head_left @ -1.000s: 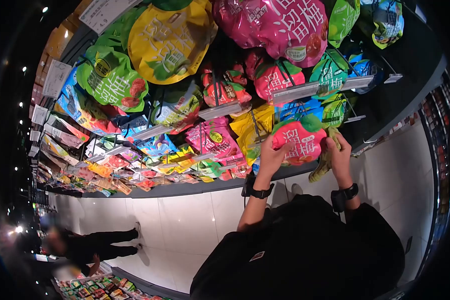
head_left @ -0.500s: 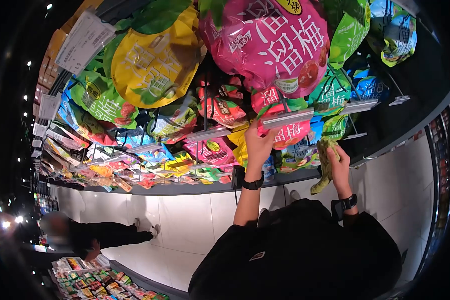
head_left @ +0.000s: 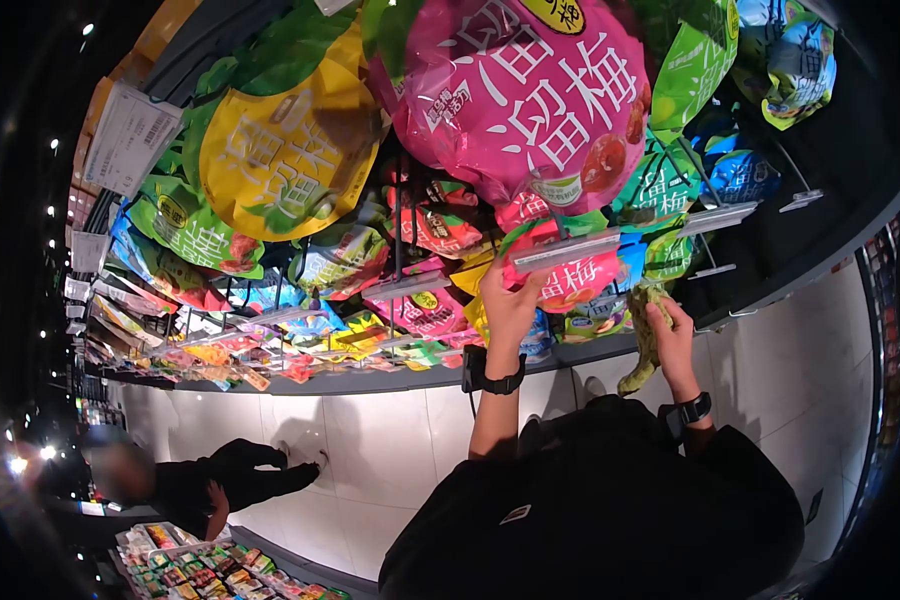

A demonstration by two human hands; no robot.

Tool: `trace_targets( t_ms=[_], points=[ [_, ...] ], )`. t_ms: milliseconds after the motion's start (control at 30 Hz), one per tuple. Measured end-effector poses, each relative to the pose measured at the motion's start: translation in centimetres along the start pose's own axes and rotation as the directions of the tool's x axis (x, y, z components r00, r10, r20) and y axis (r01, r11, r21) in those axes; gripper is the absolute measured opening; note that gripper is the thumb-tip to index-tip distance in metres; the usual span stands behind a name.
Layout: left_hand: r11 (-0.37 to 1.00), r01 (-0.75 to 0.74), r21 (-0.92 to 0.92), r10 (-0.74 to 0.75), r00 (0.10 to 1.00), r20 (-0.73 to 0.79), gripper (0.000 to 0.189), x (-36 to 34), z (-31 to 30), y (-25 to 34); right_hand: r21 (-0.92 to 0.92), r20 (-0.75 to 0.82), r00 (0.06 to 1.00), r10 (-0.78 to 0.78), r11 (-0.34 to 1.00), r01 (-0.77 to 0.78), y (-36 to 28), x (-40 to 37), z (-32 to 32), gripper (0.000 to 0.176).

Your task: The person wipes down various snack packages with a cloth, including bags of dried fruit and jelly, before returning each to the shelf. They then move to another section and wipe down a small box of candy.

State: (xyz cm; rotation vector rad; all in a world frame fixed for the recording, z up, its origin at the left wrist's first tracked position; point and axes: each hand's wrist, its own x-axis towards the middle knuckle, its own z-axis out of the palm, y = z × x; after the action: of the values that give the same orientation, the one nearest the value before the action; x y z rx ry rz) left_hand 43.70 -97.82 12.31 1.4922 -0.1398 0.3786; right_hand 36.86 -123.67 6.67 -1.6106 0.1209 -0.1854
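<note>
My left hand (head_left: 508, 315), with a dark band at its wrist, closes on the lower left edge of a red-pink snack bag (head_left: 577, 284). The bag hangs behind a clear price-tag holder (head_left: 567, 250) at the end of a hook, and some of my fingers are hidden behind it. In my right hand (head_left: 676, 345) is a limp, mottled green cloth (head_left: 645, 350), its lower end dangling below my fingers. Just above my left hand hangs a large magenta bag (head_left: 525, 95), with a big yellow bag (head_left: 290, 140) to its left.
Several rows of hooks carry more snack bags (head_left: 420, 310) to the left. A teal bag (head_left: 660, 185) and a blue bag (head_left: 745, 178) hang to the right. On the tiled floor (head_left: 380, 430) a person in dark clothes (head_left: 240, 470) stands beside a low display of packets (head_left: 210, 570).
My left hand has shifted slightly left and down with the bag's edge. The view has tilted a little. The other person has moved to the right.
</note>
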Motion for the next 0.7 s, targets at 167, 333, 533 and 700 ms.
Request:
trace_targets(
  t_ms=[167, 333, 533, 700],
  points=[
    [0.999, 0.011, -0.05, -0.012, 1.0, -0.009, 0.035, 0.0, 0.1, -0.2, 0.005, -0.008, 1.0, 0.028, 1.0, -0.028, 0.9, -0.2, -0.3, 0.021],
    [0.999, -0.002, 0.053, 0.002, 1.0, 0.003, 0.034, 1.2, -0.2, -1.2, 0.01, -0.019, 0.999, 0.028, 1.0, -0.028, 1.2, -0.5, -0.2, 0.022],
    [0.851, 0.007, 0.525, 0.116, 0.973, -0.2, 0.042, 3.3, 1.2, 1.1, 0.02, -0.017, 0.998, 0.063, 0.998, -0.063, 1.7, -0.9, -1.1, 0.022],
    [0.727, -0.091, 0.681, 0.443, 0.819, -0.365, 0.051, -0.9, 3.8, 1.0, -0.079, -0.09, 0.996, -0.031, 0.997, 0.024, 2.1, -0.4, -2.9, 0.022]
  ],
)
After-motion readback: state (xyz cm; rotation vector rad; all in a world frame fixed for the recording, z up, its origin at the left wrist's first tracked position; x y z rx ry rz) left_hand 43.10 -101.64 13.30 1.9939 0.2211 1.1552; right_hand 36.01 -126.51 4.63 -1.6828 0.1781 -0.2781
